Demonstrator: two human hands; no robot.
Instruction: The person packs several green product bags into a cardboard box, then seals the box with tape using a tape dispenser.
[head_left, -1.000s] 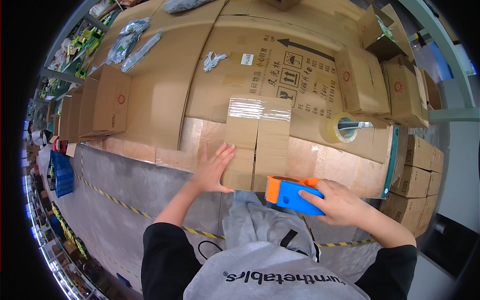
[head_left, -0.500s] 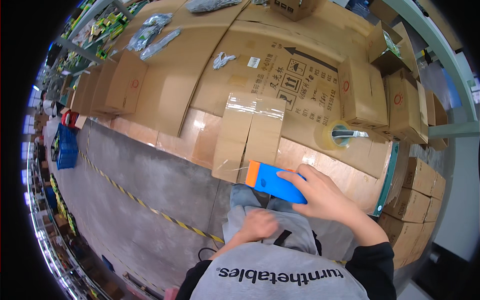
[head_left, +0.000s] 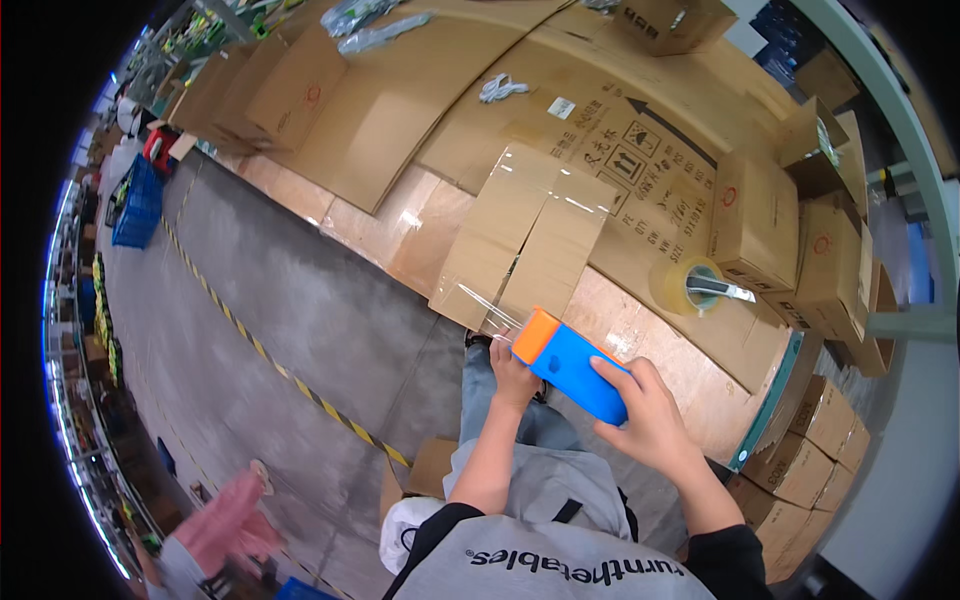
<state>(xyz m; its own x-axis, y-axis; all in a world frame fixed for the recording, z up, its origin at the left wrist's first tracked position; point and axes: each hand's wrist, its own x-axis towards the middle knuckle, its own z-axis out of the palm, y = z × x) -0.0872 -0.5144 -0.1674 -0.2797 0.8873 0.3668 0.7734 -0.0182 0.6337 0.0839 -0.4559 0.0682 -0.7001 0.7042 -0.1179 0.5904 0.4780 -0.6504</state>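
Tape dispenser at the box's near edge.
My right hand grips it, orange end toward frame centre; my left hand beside it is closed, pinching the tape's end; box runs toward upper right.

Bright, even indoor light from overhead; no hard shadows, only a soft one under the cardboard box at the desk edge. Glare streaks on the clear tape across the box top and on the tape roll. Centre sharp: blue tape dispenser and right hand crisp. Strong fisheye bend, straight edges curve toward the rim, black vignette all round. Left and lower-left rim smeared; pink-clad person blurred. Floor evenly lit, slight sheen.
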